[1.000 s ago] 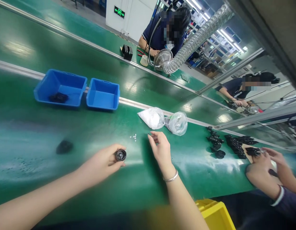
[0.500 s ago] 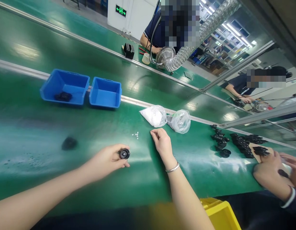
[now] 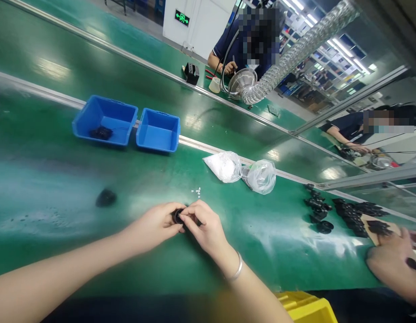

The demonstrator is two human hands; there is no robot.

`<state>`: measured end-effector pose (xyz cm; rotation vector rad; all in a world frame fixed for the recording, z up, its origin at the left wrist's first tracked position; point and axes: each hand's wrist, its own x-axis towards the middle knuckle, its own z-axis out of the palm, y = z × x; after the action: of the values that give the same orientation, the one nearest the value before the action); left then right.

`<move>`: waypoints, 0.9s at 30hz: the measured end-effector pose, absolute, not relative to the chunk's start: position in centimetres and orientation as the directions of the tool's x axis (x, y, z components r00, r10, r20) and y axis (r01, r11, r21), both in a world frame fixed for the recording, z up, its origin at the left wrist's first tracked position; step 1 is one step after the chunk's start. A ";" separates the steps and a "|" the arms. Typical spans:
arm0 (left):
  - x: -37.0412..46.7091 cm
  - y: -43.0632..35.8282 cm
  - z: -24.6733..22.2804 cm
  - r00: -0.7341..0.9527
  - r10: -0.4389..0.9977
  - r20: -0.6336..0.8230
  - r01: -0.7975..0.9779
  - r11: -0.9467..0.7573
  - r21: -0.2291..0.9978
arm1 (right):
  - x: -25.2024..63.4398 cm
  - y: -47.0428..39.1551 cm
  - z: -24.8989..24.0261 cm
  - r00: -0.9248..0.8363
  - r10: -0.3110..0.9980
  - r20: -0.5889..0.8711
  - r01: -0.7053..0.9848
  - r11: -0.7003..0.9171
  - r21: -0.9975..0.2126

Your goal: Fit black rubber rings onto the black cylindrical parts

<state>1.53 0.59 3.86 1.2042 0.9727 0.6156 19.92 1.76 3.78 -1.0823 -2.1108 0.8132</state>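
A small round black cup-like part [image 3: 176,217] is gripped in my left hand [image 3: 157,223], its hollow side facing up. My right hand [image 3: 205,223] is closed in a pinch, with thumb and fingertips right at the opening of that part. Whatever those fingertips hold is too small or hidden to make out. Just beyond both hands lie several tiny white pieces [image 3: 198,192] on the green bench top [image 3: 143,179]. Off to the left sits a dark, blurred black piece [image 3: 106,198].
Two blue bins, a left one [image 3: 80,130] with a black part inside and a right one [image 3: 158,146], stand by the rail. Two plastic bags [image 3: 224,167] lie beyond my right hand. Several black parts [image 3: 317,206] and a co-worker's hand [image 3: 392,260] are at right. A yellow crate [image 3: 308,309] is below.
My right hand has come down and left from beside the bags to the black part in my left hand. The view has shifted slightly. The co-worker's hand at right has moved.
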 end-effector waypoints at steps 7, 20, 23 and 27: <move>1.4 0.6 3.6 0.445 0.853 -0.271 0.185 0.208 0.960 | 20.1 1.9 3.8 -0.539 0.799 0.268 0.496 0.558 -0.666; 0.9 1.4 4.0 0.409 0.842 -0.352 0.106 0.339 0.935 | 20.8 1.0 2.4 -0.636 0.698 0.330 0.478 0.692 -0.541; 0.8 1.3 3.9 0.397 0.851 -0.345 0.132 0.319 0.938 | 20.6 1.0 2.3 -0.633 0.704 0.322 0.478 0.683 -0.552; 0.8 1.3 3.7 0.392 0.860 -0.328 0.169 0.283 0.944 | 20.3 1.1 2.5 -0.604 0.726 0.329 0.445 0.649 -0.617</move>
<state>0.77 1.31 3.74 1.2198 1.0968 0.6145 20.33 1.08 2.47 -0.9082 -2.3009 0.6540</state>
